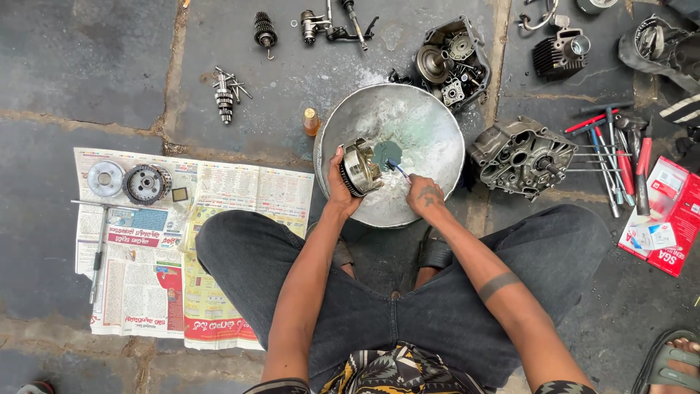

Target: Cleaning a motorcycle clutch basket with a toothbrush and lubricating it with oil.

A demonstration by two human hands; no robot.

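I squat over a wide metal basin (430, 124) holding a little greenish liquid. My left hand (340, 188) grips a round toothed clutch drum (360, 166), tilted on edge over the basin's near left side. My right hand (425, 195) holds a small brush (396, 168) with a blue handle, its tip against the drum's inner face.
A newspaper (233, 191) at left carries a disc (106, 178), a clutch hub (146, 183) and a long wrench (98, 248). An engine crankcase (521, 155), screwdrivers (616, 149) and red boxes (667, 215) lie right. Gears, shafts, another case half (450, 62) and a small bottle (311, 121) sit beyond. Another person's sandalled foot (674, 359) shows bottom right.
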